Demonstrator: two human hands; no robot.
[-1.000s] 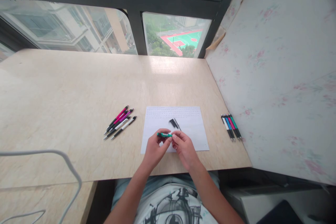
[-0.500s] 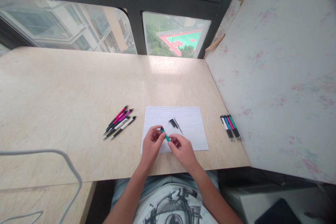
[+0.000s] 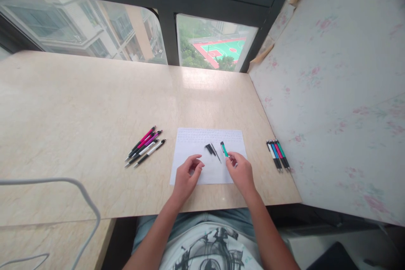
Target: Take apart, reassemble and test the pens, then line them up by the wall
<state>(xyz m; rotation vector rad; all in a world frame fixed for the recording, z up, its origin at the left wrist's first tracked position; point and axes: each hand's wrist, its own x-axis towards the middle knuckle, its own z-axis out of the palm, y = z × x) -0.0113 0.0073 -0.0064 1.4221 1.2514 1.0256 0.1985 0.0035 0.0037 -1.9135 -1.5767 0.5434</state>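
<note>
My right hand [image 3: 240, 171] pinches the lower end of a green pen barrel [image 3: 224, 149], which lies tilted on a white sheet of paper [image 3: 196, 141]. Small black pen parts [image 3: 210, 149] and a thin refill rest on the sheet just left of the barrel. My left hand [image 3: 186, 175] hovers over the sheet's lower left part with fingers loosely curled; nothing shows in it.
A bunch of pink, white and black pens [image 3: 144, 147] lies left of the sheet. Another row of several pens [image 3: 278, 155] lies right of it near the flowered wall [image 3: 332, 105]. The beige table [image 3: 79, 105] ends at a window; a white wire frame [image 3: 63, 185] stands at bottom left.
Both hands held the green barrel together over the sheet's lower middle. Now my right hand alone has carried it rightwards and upwards onto the paper, and my left hand has let go.
</note>
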